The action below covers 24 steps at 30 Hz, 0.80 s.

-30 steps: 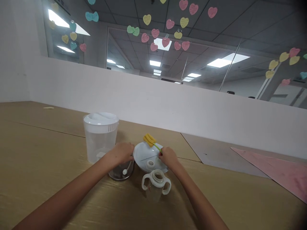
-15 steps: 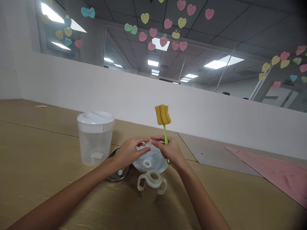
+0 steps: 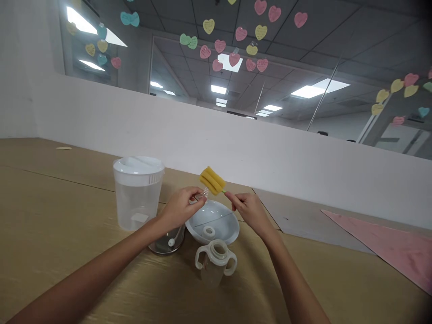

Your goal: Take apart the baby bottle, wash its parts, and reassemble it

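Observation:
My left hand [image 3: 185,204] pinches a small clear plastic piece [image 3: 203,194], perhaps a nipple; its exact kind is hard to make out. My right hand [image 3: 248,208] grips the green handle of a sponge brush [image 3: 212,181], whose yellow head tilts left, close beside the clear piece. Beneath both hands sits a pale bowl [image 3: 231,227] with a white ring cap [image 3: 208,232] inside. In front of the bowl stands an open two-handled sippy cup [image 3: 216,261], upright. A metal plate [image 3: 164,247], partly behind my left wrist, bears a thin straw piece with a white ball end [image 3: 171,242].
A lidded clear plastic bucket [image 3: 138,193] holding some liquid stands left of my left hand. A pink cloth [image 3: 381,238] lies at the right. Behind the brown-covered table [image 3: 67,216] runs a white wall [image 3: 270,153] below glass with heart-shaped notes.
The brush has swung from upright to tilted left and lower, its sponge now by the clear piece. My right hand has moved away from my left, off the clear piece.

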Each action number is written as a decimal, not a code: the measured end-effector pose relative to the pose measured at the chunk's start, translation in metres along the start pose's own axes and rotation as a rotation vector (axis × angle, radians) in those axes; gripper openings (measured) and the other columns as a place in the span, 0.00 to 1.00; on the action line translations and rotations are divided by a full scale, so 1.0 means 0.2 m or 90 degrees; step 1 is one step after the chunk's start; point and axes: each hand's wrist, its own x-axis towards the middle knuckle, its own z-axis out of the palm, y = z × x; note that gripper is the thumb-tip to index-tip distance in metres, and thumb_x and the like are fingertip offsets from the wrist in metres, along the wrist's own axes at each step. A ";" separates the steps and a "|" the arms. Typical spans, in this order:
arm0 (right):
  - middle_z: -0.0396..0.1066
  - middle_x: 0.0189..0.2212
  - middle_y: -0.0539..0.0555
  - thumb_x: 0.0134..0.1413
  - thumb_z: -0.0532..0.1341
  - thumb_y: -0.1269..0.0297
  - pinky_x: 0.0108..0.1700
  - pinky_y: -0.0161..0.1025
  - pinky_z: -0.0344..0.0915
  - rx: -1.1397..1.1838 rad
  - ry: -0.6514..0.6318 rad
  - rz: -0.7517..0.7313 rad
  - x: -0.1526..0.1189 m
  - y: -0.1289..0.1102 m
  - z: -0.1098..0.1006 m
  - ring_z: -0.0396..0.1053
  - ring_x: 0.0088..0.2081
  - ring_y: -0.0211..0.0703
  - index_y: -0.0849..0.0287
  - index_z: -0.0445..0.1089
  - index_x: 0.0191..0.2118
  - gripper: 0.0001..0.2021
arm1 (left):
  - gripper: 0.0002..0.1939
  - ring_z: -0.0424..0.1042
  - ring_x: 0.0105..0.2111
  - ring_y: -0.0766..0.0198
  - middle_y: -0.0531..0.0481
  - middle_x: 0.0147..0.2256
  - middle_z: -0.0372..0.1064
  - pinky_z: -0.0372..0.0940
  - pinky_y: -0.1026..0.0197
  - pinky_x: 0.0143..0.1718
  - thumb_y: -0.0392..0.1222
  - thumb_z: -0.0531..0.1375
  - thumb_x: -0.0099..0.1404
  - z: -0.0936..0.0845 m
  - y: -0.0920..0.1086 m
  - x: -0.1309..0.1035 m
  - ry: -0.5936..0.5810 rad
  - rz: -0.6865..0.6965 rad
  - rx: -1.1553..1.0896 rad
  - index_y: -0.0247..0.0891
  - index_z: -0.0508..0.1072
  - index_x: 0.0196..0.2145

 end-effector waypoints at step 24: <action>0.55 0.11 0.50 0.53 0.42 0.38 0.22 0.35 0.41 -0.185 0.106 -0.047 0.00 -0.01 0.00 0.46 0.17 0.33 0.60 0.58 0.12 0.33 | 0.12 0.68 0.30 0.63 0.52 0.28 0.68 0.62 0.62 0.33 0.45 0.60 0.53 -0.04 -0.03 0.02 0.169 -0.006 0.061 0.36 0.71 0.34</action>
